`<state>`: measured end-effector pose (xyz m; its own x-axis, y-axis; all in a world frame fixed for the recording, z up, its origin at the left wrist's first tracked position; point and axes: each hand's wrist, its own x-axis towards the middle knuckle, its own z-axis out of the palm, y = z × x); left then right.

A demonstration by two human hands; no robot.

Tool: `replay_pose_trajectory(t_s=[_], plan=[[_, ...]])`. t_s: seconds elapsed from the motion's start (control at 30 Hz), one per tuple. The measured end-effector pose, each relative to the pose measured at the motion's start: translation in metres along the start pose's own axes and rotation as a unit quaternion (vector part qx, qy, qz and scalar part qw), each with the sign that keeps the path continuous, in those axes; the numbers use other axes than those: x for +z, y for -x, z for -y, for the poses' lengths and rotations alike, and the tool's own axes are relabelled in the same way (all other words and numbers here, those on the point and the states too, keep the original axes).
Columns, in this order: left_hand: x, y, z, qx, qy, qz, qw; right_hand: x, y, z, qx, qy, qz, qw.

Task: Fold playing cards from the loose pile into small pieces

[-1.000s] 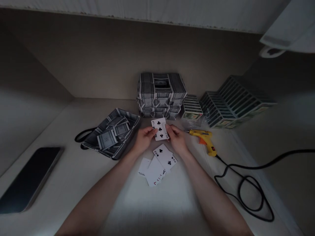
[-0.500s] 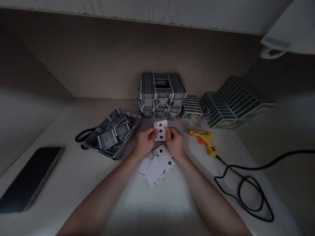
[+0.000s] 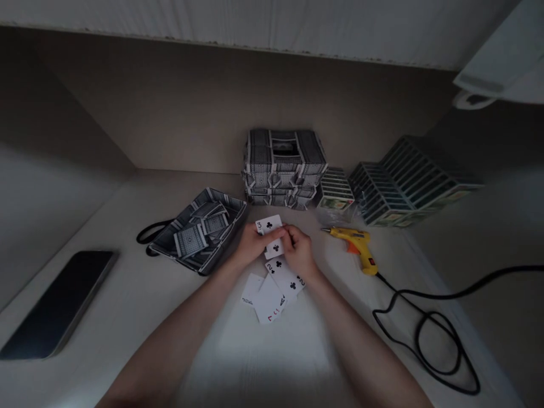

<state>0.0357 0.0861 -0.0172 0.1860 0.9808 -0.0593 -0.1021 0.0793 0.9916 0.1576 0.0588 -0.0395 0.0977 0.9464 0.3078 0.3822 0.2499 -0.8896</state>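
A three of clubs playing card point(image 3: 272, 249) is held face up over the surface. My left hand point(image 3: 251, 245) grips it, the thumb lying across its face. At the card's right edge my right hand point(image 3: 298, 247) is closed, fingers curled and pinching that edge beside the left thumb tip. Just below the hands lies a two of clubs point(image 3: 284, 277), overlapping a few other loose cards point(image 3: 266, 300) on the surface. To the left stands an open box made of folded cards point(image 3: 221, 249), with several patterned cards point(image 3: 190, 240) inside.
Behind the hands is a stacked card-built structure point(image 3: 284, 170). Green-striped card boxes point(image 3: 391, 187) stand at the right rear. A yellow glue gun point(image 3: 357, 243) lies to the right, its black cord point(image 3: 420, 340) looped. A dark phone point(image 3: 59, 306) rests at far left.
The three of clubs has tilted and shifted slightly left and down. My left thumb has moved from its left edge to across its face, towards my right fingers.
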Motion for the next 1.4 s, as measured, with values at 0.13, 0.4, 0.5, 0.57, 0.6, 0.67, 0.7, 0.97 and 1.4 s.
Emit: replay_pose_trajectory(t_s=[0.13, 0.4, 0.5, 0.57, 0.6, 0.67, 0.7, 0.97, 1.4], plan=[[-0.003, -0.003, 0.0, -0.027, 0.054, 0.004, 0.998, 0.0, 0.0, 0.001, -0.007, -0.045, 0.041, 0.998], [-0.005, -0.004, 0.001, -0.049, 0.119, 0.015, 0.992, 0.0, -0.002, -0.001, 0.026, -0.112, 0.138, 0.984], [-0.005, -0.003, 0.0, -0.055, 0.138, 0.032, 0.988, 0.0, -0.001, -0.002, 0.031, -0.077, 0.161, 0.983], [-0.005, -0.002, 0.0, -0.062, 0.142, 0.044, 0.987, 0.001, 0.0, -0.002, 0.01, -0.052, 0.16, 0.986], [-0.005, -0.002, 0.001, -0.065, 0.142, 0.051, 0.986, 0.002, 0.001, -0.002, -0.002, -0.039, 0.157, 0.987], [-0.005, -0.001, 0.002, -0.067, 0.137, 0.058, 0.986, 0.004, 0.001, -0.001, -0.019, -0.009, 0.147, 0.989], [-0.004, -0.001, 0.002, -0.067, 0.134, 0.056, 0.987, 0.005, 0.001, -0.001, -0.024, 0.006, 0.14, 0.99], [0.005, 0.002, 0.0, -0.065, 0.139, 0.004, 0.988, 0.006, 0.003, 0.0, -0.044, 0.053, 0.101, 0.992], [0.002, -0.001, 0.001, -0.114, 0.164, 0.006, 0.98, 0.0, 0.0, 0.001, 0.008, -0.041, 0.129, 0.991]])
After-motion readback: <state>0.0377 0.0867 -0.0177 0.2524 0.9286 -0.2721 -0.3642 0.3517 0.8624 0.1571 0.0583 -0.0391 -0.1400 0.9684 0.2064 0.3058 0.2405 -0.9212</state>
